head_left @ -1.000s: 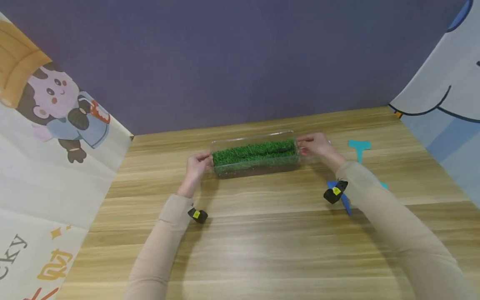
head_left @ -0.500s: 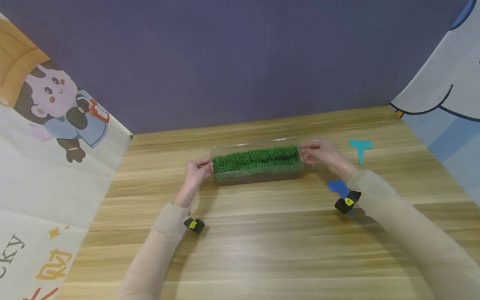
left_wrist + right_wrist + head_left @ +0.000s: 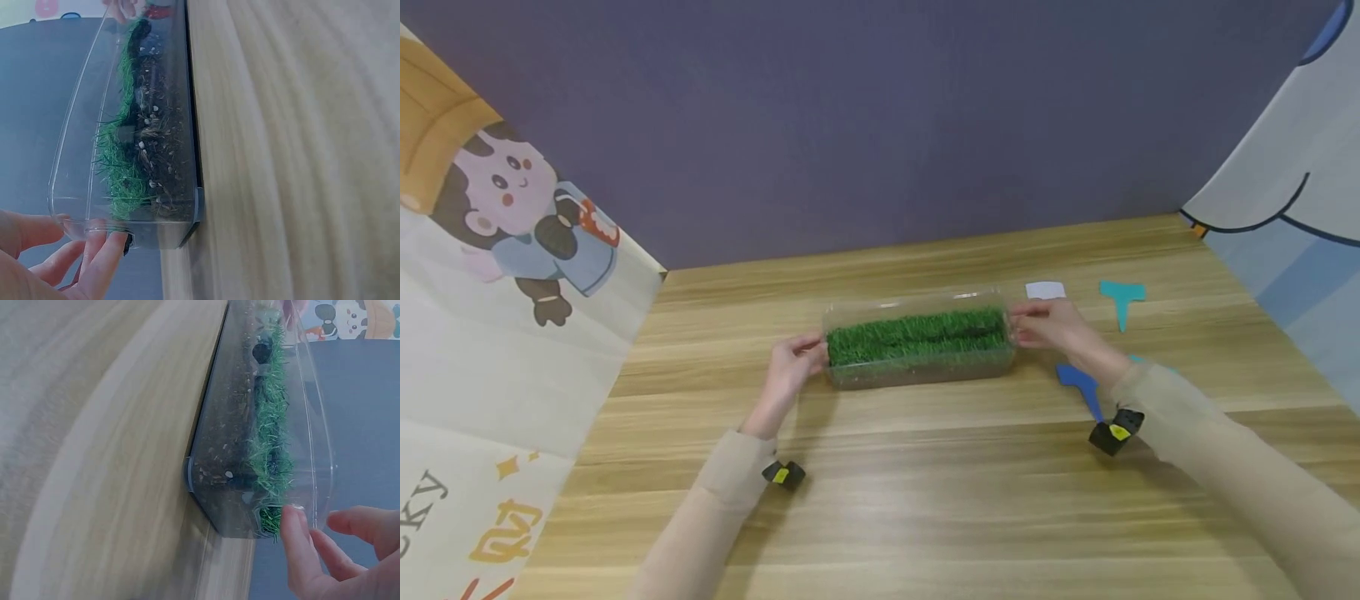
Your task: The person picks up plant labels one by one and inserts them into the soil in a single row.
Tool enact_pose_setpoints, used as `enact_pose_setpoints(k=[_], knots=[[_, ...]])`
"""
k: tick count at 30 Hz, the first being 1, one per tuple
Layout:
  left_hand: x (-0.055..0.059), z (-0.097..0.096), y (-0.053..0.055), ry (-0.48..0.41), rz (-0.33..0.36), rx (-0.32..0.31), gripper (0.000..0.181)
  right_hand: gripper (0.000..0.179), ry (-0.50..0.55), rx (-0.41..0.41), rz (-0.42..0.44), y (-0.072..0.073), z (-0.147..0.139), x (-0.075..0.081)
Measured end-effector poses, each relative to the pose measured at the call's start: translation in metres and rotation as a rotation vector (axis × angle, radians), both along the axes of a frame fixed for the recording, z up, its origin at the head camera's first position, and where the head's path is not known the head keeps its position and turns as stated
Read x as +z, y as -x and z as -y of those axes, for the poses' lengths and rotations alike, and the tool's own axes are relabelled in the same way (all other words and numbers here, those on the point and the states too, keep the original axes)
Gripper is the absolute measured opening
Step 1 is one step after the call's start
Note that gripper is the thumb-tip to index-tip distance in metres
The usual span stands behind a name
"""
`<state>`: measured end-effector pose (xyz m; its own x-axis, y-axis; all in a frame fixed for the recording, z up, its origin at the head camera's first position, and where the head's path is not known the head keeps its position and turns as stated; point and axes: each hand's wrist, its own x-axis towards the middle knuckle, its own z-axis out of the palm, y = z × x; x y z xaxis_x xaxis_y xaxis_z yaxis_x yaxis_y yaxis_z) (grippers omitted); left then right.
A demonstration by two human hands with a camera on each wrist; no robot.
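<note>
The clear plastic grass planter (image 3: 921,372) sits upright on the desk (image 3: 910,500), its long axis running left to right, roughly parallel to the back edge. The left hand (image 3: 787,367) pinches its left short end, the right hand (image 3: 1060,327) its right, so neither grip is nearer. A blue T-shaped plant label (image 3: 1081,384) lies near the right hand.

Soft, fairly even light fills the head view, leaving pale glare on the near middle of the surface (image 3: 895,492), diffuse shadows beside the sleeves (image 3: 1240,467) and thin glints along the upper edge of the clear box (image 3: 921,374), while the backdrop (image 3: 887,125) looks dim. Both wrist views appear cooler and hazier, their wood grain soft and smeared; wide-angle stretching shows toward the head view's edges.
</note>
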<state>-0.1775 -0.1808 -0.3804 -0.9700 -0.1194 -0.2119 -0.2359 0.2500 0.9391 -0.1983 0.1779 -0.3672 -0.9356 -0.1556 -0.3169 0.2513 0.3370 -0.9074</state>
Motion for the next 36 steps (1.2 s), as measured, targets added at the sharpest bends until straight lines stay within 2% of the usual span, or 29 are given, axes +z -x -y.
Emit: enact_pose_setpoints(k=[10,20,27,36], knots=[[-0.004,-0.002,-0.003,0.011,0.001,0.023,0.03,0.041,0.017,0.029,0.019,0.001,-0.004,0.0],[-0.007,-0.003,-0.005,-0.016,-0.033,0.065,0.028,0.041,0.009,0.038,0.029,0.004,-0.004,0.0],[-0.007,-0.003,-0.012,-0.003,-0.017,0.073,0.028,0.041,0.019,0.044,0.026,-0.002,-0.006,-0.002],[-0.008,-0.003,-0.02,0.014,-0.029,0.059,0.028,0.041,0.047,0.046,0.017,-0.011,-0.009,-0.002]])
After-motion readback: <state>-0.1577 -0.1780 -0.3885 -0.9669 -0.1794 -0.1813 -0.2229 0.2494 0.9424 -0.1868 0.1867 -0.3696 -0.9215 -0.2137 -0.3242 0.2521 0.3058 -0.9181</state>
